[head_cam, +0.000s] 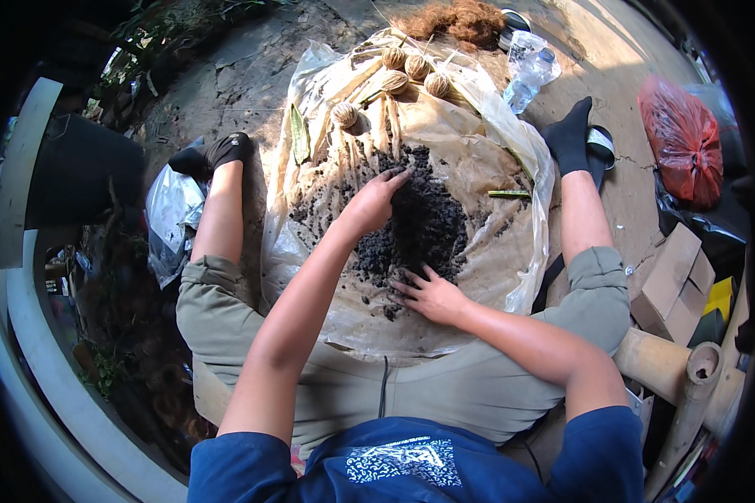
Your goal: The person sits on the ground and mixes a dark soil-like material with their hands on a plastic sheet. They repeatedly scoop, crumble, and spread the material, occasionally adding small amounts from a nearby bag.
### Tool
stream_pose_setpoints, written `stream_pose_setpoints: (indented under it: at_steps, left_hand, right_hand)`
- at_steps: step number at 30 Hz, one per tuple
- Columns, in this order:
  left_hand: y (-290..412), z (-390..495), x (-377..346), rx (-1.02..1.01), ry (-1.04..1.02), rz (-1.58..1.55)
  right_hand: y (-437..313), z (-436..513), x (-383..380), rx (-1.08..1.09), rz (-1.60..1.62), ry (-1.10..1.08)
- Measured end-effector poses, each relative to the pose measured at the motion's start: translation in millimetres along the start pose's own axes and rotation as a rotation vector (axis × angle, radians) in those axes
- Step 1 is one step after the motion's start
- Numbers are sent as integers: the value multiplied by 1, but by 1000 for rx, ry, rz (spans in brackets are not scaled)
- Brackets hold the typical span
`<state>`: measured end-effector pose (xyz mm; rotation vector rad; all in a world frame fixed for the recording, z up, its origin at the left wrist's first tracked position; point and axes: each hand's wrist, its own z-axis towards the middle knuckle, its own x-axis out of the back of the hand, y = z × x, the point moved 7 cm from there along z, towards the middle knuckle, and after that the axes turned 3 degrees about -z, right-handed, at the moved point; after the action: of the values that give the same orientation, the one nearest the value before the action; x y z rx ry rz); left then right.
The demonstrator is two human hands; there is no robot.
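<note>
A heap of dark crumbly soil lies spread on a translucent plastic sheet between my legs. My left hand reaches over the heap's far left part, fingers pointing right and their tips at the soil. Close to the near edge, my right hand rests palm down with spread fingers touching loose crumbs. Neither hand shows anything held. Dark soil smudges the fingertips of both. Several tan striped balls sit on the far part of the sheet, one ball apart from the others.
Brown fibre lies beyond the sheet, near a clear plastic bottle. Green leaf pieces lie on the sheet. To the right are a tied red plastic bag, a cardboard box and bamboo poles. A black container stands left.
</note>
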<state>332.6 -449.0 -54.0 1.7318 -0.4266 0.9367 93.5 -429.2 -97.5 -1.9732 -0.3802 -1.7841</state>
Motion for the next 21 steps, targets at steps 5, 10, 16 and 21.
stream_pose_setpoints:
  at_steps: [5,10,16,21]
  left_hand:
    - [-1,-2,-53,176,-391,276]
    - [4,-23,-82,44,-195,440]
    - [-10,-39,-86,-144,68,341]
    - [-34,-37,-36,144,312,-64]
  right_hand:
    - [19,-13,-20,168,20,81]
    - [34,-17,-14,210,29,101]
    - [82,-15,47,-131,54,291]
    - [138,-17,64,-658,346,351]
